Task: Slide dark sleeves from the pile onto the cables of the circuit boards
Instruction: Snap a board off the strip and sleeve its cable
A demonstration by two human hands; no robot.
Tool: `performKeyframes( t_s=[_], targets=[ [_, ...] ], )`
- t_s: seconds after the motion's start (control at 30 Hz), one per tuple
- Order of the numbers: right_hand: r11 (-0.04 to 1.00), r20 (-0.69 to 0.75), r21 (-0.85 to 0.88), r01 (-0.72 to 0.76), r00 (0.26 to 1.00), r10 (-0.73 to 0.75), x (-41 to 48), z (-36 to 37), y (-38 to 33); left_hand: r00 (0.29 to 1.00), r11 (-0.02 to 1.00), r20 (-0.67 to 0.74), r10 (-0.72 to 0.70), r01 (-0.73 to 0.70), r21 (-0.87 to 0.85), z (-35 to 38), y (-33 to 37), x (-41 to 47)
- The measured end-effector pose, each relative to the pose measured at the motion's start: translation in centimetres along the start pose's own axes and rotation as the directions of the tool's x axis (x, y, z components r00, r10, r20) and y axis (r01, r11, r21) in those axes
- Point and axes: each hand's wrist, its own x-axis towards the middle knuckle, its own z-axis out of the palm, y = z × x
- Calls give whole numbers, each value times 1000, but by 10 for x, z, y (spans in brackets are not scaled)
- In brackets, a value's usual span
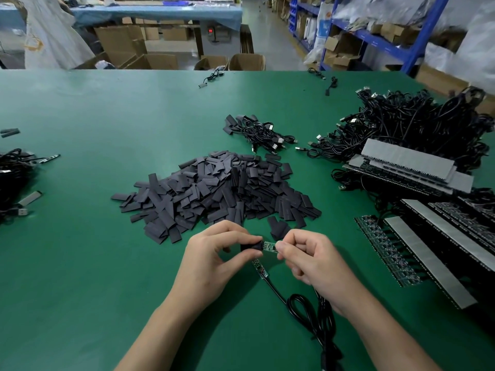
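A big pile of dark flat sleeves (214, 188) lies on the green table (80, 263) just beyond my hands. My left hand (214, 258) pinches one dark sleeve (253, 248) between thumb and fingers. My right hand (313, 261) pinches the far end of a small green circuit board (269, 246), whose near end meets the sleeve's mouth. A second small circuit board (260, 269) lies on the table below, with its black cable (302, 303) looping toward the front edge.
Stacked board strips with grey backing (407, 167) and more strips (428, 250) lie at the right. A heap of black USB cables (417, 121) is behind them, a smaller sleeved bundle (257, 132) beyond the pile, and other cables (13, 180) at the left edge.
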Motion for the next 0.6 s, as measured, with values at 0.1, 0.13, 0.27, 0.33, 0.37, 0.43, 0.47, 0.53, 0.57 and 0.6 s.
performKeyframes(
  t_s=[0.1,0.13,0.27,0.33,0.37,0.43,0.47,0.53,0.57,0.6],
  targets=[
    [1000,-1,13,-14,1000,14,1,1,-1,1000,1000,-1,-3,3,13,1,0,0],
    [1000,-2,13,-17,1000,17,1,1,-2,1000,1000,-3,-4,4,19,1,0,0],
    [1000,-3,20,-21,1000,21,1,1,-2,1000,1000,-16,-14,14,24,2,0,0],
    [1000,-2,20,-23,1000,23,1,1,-1,1000,999,-22,-10,11,34,2,1,-1],
    [1000,-2,19,-24,1000,24,1,0,-1,1000,999,-25,-9,10,40,2,1,-1],
    [1000,0,10,-26,1000,27,1,0,0,1000,999,-22,-8,9,50,2,2,-1],
    [1000,1,4,-28,1000,28,1,0,0,1000,998,-13,-4,5,61,2,3,-1],
    [999,1,-14,-30,1000,30,1,0,1,1000,995,12,18,-19,101,0,5,-1],
    [999,-2,-31,-29,1000,29,2,0,2,999,991,26,37,-40,127,-1,6,-1],
    [998,-6,-53,-28,1000,28,2,1,2,997,985,40,61,-67,157,-2,7,-1]
  ],
)
